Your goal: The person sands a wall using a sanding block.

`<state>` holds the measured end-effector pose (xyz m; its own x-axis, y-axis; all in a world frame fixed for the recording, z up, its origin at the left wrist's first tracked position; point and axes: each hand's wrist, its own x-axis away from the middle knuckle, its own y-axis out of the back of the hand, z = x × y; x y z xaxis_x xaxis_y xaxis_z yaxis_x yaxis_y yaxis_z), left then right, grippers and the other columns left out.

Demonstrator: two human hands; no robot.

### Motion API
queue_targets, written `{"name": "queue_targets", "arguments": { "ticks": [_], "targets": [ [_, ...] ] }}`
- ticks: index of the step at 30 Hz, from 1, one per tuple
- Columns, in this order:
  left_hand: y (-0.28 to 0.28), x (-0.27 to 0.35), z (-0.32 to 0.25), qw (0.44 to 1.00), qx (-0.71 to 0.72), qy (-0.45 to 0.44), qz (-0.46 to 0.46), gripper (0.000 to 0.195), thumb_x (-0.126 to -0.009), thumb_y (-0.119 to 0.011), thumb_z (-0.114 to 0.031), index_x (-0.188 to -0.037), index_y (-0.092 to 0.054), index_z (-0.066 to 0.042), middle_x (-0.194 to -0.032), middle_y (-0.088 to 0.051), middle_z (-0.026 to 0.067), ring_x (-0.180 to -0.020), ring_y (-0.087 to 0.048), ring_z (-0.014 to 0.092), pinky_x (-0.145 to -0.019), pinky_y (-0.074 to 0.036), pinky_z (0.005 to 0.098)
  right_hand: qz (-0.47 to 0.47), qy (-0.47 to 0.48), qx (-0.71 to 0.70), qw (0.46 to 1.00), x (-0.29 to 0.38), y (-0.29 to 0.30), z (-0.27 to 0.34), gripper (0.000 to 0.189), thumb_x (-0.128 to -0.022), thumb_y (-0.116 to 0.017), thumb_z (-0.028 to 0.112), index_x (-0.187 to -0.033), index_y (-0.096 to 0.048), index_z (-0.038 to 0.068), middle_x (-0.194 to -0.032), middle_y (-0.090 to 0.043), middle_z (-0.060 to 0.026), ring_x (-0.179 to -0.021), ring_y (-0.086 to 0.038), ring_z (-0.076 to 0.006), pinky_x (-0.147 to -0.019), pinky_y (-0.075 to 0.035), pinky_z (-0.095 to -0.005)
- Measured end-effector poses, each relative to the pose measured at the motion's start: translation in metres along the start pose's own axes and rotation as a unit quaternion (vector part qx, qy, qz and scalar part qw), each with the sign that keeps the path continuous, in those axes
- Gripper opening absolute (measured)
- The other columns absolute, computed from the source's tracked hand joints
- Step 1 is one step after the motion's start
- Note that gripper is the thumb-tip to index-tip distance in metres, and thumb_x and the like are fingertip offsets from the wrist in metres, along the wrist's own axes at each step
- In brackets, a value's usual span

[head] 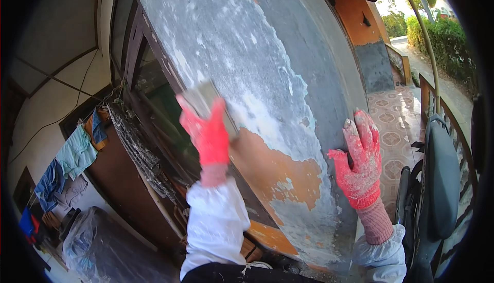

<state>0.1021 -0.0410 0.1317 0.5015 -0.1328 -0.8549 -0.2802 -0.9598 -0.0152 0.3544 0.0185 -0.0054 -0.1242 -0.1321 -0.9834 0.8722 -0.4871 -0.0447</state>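
My left hand (206,136), in a red-coated work glove, grips a flat greyish rectangular block (222,109), perhaps a sanding block. Motion blurs both. The block lies against a wall (247,51) beside a dark wooden window frame (158,48). Grey plaster, white powdery patches and bare orange paint (281,171) show on this wall. Red and caked with pale dust, the glove on my right hand (359,163) rests at the wall's right corner. Its fingers point upward, the thumb stands apart, and nothing is held there.
A parked motorbike's dark seat (444,179) is close to my right, beside a railing (428,86) and patterned floor tiles (389,121). To the left hang clothes (77,150) on a line, above a plastic-covered bulky object (104,240). A bundled net-like cloth (139,155) hangs near the window.
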Motion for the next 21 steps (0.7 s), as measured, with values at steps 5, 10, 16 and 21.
{"name": "queue_targets", "arguments": {
  "ticks": [5,10,16,21],
  "targets": [
    [-0.005,0.066,0.073,0.996,-0.089,0.016,-0.01,0.107,-0.07,-0.08,-0.035,-0.155,-0.019,-0.009,-0.139,-0.037,0.0202,-0.131,-0.039,0.035,-0.107,-0.038,0.0436,-0.01,-0.009,-0.011,1.0,0.001,-0.004,-0.002,0.06,-0.07,-0.082,0.013,-0.125,-0.059,0.007,-0.14,-0.048,-0.0214,-0.127,-0.046,-0.0435,-0.104,-0.039,-0.0508],
    [0.003,-0.047,-0.018,1.0,-0.003,-0.026,-0.002,0.104,-0.075,-0.076,-0.044,-0.155,-0.018,-0.011,-0.138,-0.038,0.0206,-0.127,-0.044,0.035,-0.103,-0.04,0.0426,-0.01,0.0,-0.037,0.999,0.0,-0.006,0.003,0.061,-0.069,-0.083,0.015,-0.125,-0.06,0.009,-0.139,-0.048,-0.021,-0.127,-0.046,-0.0432,-0.103,-0.04,-0.0502],
    [-0.008,0.054,0.05,0.997,-0.066,-0.037,-0.028,0.106,-0.071,-0.079,-0.037,-0.155,-0.019,-0.011,-0.139,-0.036,0.0179,-0.128,-0.042,0.034,-0.106,-0.039,0.0437,-0.016,-0.004,-0.022,1.0,0.001,-0.002,0.001,0.061,-0.069,-0.083,0.016,-0.125,-0.06,0.01,-0.139,-0.049,-0.0212,-0.126,-0.047,-0.0433,-0.102,-0.041,-0.0493],
    [-0.007,0.017,0.009,0.997,-0.033,-0.06,-0.025,0.104,-0.076,-0.078,-0.042,-0.156,-0.018,-0.011,-0.139,-0.035,0.0194,-0.129,-0.04,0.034,-0.105,-0.039,0.0434,-0.006,-0.013,-0.026,1.0,0.0,-0.002,0.0,0.061,-0.068,-0.084,0.017,-0.124,-0.061,0.009,-0.138,-0.049,-0.0214,-0.125,-0.047,-0.0431,-0.102,-0.041,-0.0492]
  ]
}}
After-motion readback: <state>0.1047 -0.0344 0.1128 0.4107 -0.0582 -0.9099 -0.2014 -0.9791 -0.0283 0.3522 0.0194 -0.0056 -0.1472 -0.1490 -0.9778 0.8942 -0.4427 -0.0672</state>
